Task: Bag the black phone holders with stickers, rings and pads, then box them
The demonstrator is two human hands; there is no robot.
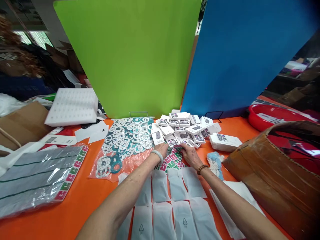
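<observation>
My left hand (162, 150) reaches to the near edge of the heap of small white printed boxes (182, 130); its fingertips are hard to make out. My right hand (189, 154) is just to its right, fingers bent inward and pressed together over small pink and green cards (172, 159). What they pinch, if anything, is too small to name. One white box (172, 140) lies right between the two hands. Below them, frosted pouches (160, 186) lie in two rows, some printed with a triangle mark.
Left of the hands, white and teal rings (130, 136) lie on a clear bag. A bagged grey stack (42, 173) and white foam block (72, 106) are further left. To the right are stacked white cards (225, 141), a brown carton (270, 173) and a red basin (260, 125). Green and blue panels stand behind.
</observation>
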